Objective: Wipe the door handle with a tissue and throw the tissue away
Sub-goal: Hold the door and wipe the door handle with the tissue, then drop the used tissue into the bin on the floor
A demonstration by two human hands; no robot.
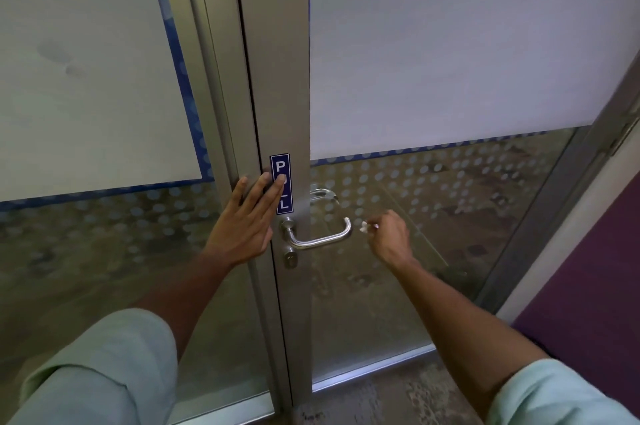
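A brushed-metal lever door handle (320, 240) juts from the grey frame of a glass door, with a keyhole cylinder (290, 259) just under it. My left hand (246, 223) lies flat and open against the frame, left of the handle, its fingertips over a blue PULL sticker (282, 183). My right hand (389, 237) hovers just right of the handle's free end, fingers pinched on a small crumpled white tissue (365, 226). The tissue is a short gap away from the handle, not touching it.
The door's glass pane (450, 60) is frosted above and dotted clear below. A fixed glass panel (86, 78) stands to the left. A purple wall (588, 286) closes in at the right. Speckled brown floor (398, 400) shows at the bottom.
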